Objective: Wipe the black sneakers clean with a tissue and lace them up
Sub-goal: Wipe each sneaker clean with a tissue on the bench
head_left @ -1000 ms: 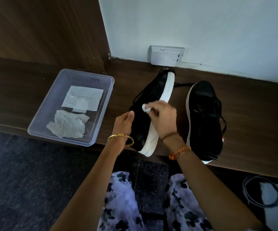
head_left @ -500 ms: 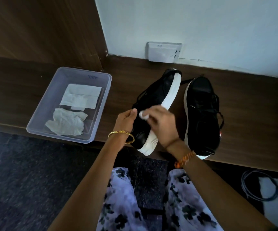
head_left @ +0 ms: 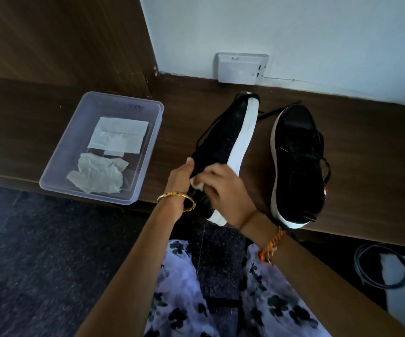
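Black and tipped on its side, the near sneaker point(head_left: 223, 144) lies on the dark wooden surface point(head_left: 366, 152) with its white sole point(head_left: 244, 139) turned toward the second sneaker point(head_left: 298, 161), which sits upright just beside it, farther from the bin. The left hand point(head_left: 180, 181) grips the near sneaker at its heel end, thumb hooked over the upper, steadying it. The right hand point(head_left: 223, 190) has its fingers curled round a small wad of white tissue point(head_left: 198, 184) and presses it against the upper near the heel. This looks like the wiping step, with lacing not yet begun; a loose lace point(head_left: 279, 109) trails beyond the toe of the near sneaker. On the other side of that sneaker stands a clear plastic bin point(head_left: 58, 171) holding a crumpled used tissue point(head_left: 97, 176) and flat folded tissues point(head_left: 119, 136). The next move likely calls for firm strokes along the upper and sole edge while the left hand keeps the shoe from rolling.
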Available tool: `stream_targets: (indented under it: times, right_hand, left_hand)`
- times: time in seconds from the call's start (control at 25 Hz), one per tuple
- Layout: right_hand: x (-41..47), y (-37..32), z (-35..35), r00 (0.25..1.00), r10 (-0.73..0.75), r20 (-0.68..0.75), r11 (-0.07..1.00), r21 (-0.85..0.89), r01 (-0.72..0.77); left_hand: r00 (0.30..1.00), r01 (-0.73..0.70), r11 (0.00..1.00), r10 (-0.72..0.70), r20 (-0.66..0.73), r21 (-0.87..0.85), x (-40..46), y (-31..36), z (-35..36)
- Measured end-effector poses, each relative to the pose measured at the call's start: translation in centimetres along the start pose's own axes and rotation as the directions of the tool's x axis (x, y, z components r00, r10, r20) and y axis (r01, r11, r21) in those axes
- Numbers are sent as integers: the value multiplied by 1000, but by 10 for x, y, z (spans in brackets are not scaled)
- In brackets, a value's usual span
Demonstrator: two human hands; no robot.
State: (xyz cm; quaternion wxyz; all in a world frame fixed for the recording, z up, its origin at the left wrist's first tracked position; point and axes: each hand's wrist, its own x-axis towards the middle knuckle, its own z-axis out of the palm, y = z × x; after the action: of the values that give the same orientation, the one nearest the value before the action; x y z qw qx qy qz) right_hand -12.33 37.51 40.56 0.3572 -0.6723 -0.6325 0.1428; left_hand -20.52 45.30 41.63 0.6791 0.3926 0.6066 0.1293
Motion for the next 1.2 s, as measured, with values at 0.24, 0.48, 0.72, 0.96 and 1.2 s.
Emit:
stream_targets:
  times: [0.24, 0.48, 0.72, 0.96, 1.2]
  right_hand:
    - [70, 28, -20, 924, 292, -247, 953, 0, -302]
    - [-14, -16, 7, 990, -94, 107, 991, -81, 103]
    - [40, 36, -25, 920, 263, -290, 964, 48, -261]
    - [-42, 0, 10, 989, 69, -130, 998, 9, -68]
    - [40, 48, -29, 937, 227, -266, 962, -90, -258]
  left_hand:
    - [999, 47, 999, -47, -7, 5, -1, 16, 1]
    - [998, 48, 999, -49, 47, 22, -9, 15, 1]
    - [992, 109, 993, -111, 67, 37, -7, 21, 2]
    - [994, 107, 994, -107, 12, -36, 3, 4, 5]
    - [999, 33, 999, -33, -26, -1, -8, 16, 9]
